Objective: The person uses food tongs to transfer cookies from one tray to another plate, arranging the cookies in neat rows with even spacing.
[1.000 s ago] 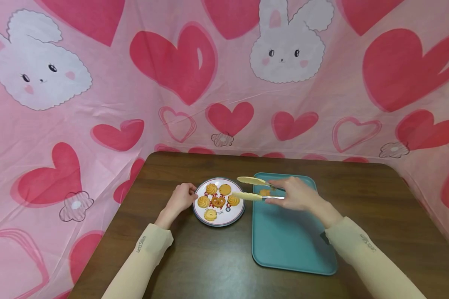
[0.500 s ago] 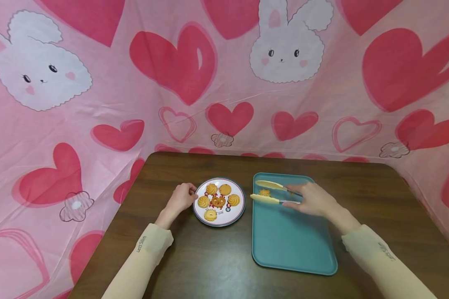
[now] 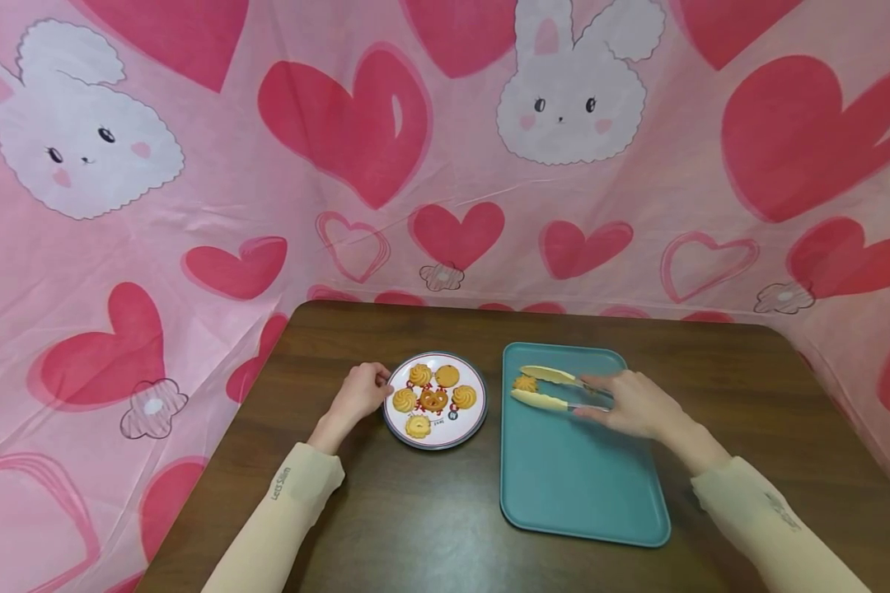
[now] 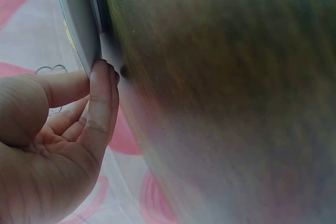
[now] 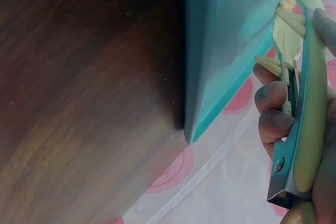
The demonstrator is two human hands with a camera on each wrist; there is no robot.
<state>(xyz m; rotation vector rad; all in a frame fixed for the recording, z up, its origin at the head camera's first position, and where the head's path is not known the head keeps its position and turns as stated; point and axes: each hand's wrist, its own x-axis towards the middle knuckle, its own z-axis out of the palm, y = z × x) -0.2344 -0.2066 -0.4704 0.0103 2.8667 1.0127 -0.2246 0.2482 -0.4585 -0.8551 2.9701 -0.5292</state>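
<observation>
In the head view my left hand is at the left edge of a round white plate with a dark rim. The left wrist view shows its thumb and fingers pinching the plate's edge. Several cookies lie on the plate, with a pretzel-shaped one in the middle. My right hand grips tongs with pale yellow tips, spread apart over a teal tray. A small ridged cookie on the tray's far left corner lies between the tips. The right wrist view shows fingers wrapped round the tongs' handles.
Plate and tray stand side by side on a dark wooden table, with a narrow gap between them. A pink cloth printed with hearts and rabbits hangs behind the table and along its left side.
My right hand has drawn the tongs right, from over the plate's edge to above the tray, and their tips now stand either side of the cookie. My left hand stays at the plate.
</observation>
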